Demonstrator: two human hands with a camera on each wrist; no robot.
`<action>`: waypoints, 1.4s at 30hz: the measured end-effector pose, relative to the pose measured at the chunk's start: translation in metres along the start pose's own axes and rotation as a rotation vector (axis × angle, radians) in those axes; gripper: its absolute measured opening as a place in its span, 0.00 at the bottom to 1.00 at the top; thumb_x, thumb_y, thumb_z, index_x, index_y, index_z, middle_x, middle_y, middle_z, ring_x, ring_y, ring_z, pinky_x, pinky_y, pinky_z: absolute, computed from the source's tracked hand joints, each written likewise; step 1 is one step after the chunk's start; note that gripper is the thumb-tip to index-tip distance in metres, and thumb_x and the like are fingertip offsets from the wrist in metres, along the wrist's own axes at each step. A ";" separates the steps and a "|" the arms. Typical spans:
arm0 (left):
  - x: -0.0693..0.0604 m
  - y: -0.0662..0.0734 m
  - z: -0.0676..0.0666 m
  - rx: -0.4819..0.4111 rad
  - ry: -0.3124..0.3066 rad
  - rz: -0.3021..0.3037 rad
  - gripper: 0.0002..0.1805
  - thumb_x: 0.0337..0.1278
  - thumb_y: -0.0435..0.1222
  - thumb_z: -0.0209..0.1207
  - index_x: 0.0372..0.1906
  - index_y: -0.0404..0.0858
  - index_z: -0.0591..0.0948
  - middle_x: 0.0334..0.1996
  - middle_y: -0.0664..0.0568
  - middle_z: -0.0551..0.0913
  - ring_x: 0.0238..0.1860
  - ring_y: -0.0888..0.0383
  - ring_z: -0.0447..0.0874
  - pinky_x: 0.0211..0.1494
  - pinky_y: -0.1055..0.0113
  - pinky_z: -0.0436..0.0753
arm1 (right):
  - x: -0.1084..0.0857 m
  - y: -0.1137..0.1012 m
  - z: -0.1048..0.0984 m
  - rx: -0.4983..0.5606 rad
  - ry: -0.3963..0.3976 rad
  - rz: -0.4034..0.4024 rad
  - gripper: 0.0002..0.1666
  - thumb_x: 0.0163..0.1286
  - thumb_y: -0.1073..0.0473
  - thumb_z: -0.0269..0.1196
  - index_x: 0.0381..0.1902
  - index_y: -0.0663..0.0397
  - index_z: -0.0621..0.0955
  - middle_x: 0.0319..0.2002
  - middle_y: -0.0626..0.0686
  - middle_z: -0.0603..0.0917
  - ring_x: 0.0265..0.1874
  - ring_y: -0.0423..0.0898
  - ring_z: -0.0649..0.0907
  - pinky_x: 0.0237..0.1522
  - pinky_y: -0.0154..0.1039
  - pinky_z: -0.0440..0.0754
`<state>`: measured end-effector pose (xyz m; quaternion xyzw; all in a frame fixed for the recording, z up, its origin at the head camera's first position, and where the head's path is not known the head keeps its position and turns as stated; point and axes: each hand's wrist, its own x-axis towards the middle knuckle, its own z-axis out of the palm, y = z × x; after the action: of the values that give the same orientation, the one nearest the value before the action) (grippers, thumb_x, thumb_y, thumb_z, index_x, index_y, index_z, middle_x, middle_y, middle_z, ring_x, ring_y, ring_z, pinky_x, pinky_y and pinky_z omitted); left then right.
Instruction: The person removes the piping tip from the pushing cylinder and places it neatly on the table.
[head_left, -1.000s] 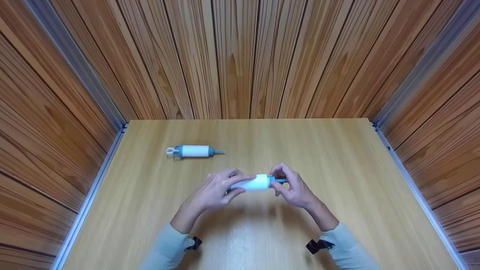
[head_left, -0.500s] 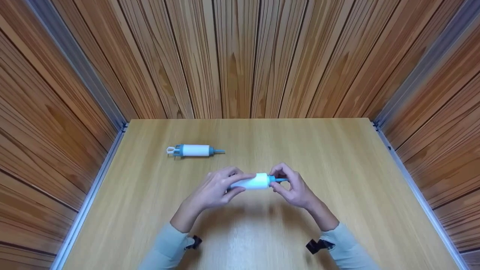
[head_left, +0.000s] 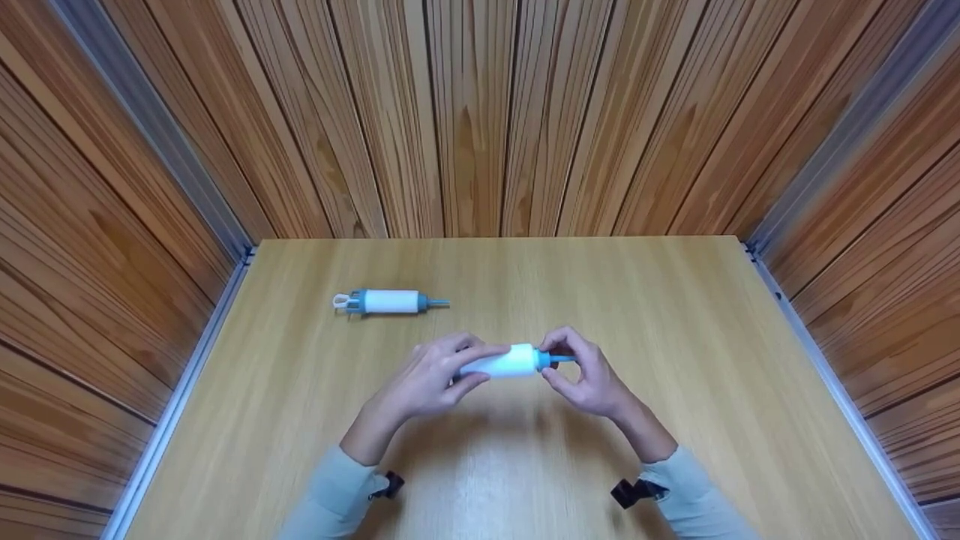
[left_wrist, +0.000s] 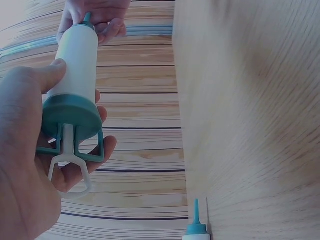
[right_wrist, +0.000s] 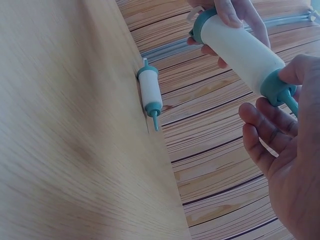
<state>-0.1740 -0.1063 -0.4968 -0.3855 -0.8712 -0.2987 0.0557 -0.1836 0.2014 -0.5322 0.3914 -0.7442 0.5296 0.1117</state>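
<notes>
A plunger syringe was held up between two hands over the middle of the pale wooden desk, shadows spread on the wood below. Its barrel was a smooth, plain white cylinder, looking bright and bluish from the head view. A wide teal collar closed the plunger end, with squared teal finger grips beside a whitish rod, which ended in an angular, open pull ring. At the other end a teal cap narrowed to a slim nozzle pointing right. The syringe lay nearly level, its nozzle end slightly higher in the head view.

The left hand had its fingers clamped round the barrel and collar, thumb along the white wall. The right hand pinched the cap between thumb and forefinger; its other fingers were loosely bent and apart from the syringe.

The barrel was opaque, so its contents could not be told. A second syringe, likewise white with teal ends, lay on its side on the desk, left of centre toward the back, its nozzle also to the right; its opaque body hid whatever was inside.
</notes>
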 end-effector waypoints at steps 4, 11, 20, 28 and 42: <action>0.000 0.001 -0.002 -0.001 0.000 -0.003 0.25 0.82 0.45 0.66 0.78 0.58 0.82 0.61 0.48 0.90 0.51 0.53 0.89 0.51 0.65 0.87 | 0.000 0.000 0.000 -0.007 0.004 -0.003 0.19 0.68 0.80 0.68 0.55 0.68 0.78 0.48 0.63 0.87 0.50 0.38 0.89 0.58 0.30 0.90; 0.000 0.001 0.000 0.011 0.006 -0.004 0.24 0.82 0.45 0.66 0.77 0.57 0.83 0.60 0.47 0.91 0.48 0.53 0.89 0.44 0.71 0.79 | 0.000 -0.003 -0.001 -0.037 0.028 0.018 0.19 0.68 0.78 0.70 0.55 0.65 0.81 0.47 0.62 0.89 0.50 0.35 0.90 0.57 0.32 0.92; 0.000 -0.002 -0.002 0.013 0.026 0.007 0.24 0.83 0.44 0.66 0.77 0.57 0.83 0.62 0.48 0.90 0.53 0.52 0.89 0.48 0.67 0.85 | 0.000 -0.001 -0.006 -0.041 0.044 -0.014 0.20 0.66 0.80 0.71 0.54 0.68 0.81 0.48 0.63 0.88 0.53 0.37 0.88 0.65 0.27 0.86; -0.001 -0.003 -0.005 0.023 0.036 -0.021 0.25 0.82 0.44 0.67 0.77 0.58 0.83 0.62 0.49 0.89 0.58 0.50 0.89 0.53 0.63 0.84 | 0.001 0.000 -0.009 -0.014 0.055 -0.078 0.22 0.63 0.83 0.70 0.54 0.70 0.81 0.47 0.65 0.87 0.55 0.38 0.88 0.68 0.25 0.83; 0.006 -0.012 -0.005 0.031 0.066 -0.084 0.27 0.80 0.40 0.69 0.77 0.57 0.82 0.62 0.45 0.86 0.61 0.47 0.85 0.56 0.53 0.89 | -0.001 0.004 -0.012 0.019 0.044 -0.083 0.21 0.64 0.82 0.69 0.55 0.71 0.80 0.45 0.65 0.86 0.48 0.44 0.88 0.67 0.25 0.85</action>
<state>-0.1870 -0.1113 -0.4968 -0.3379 -0.8889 -0.2995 0.0778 -0.1892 0.2133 -0.5305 0.4112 -0.7196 0.5400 0.1465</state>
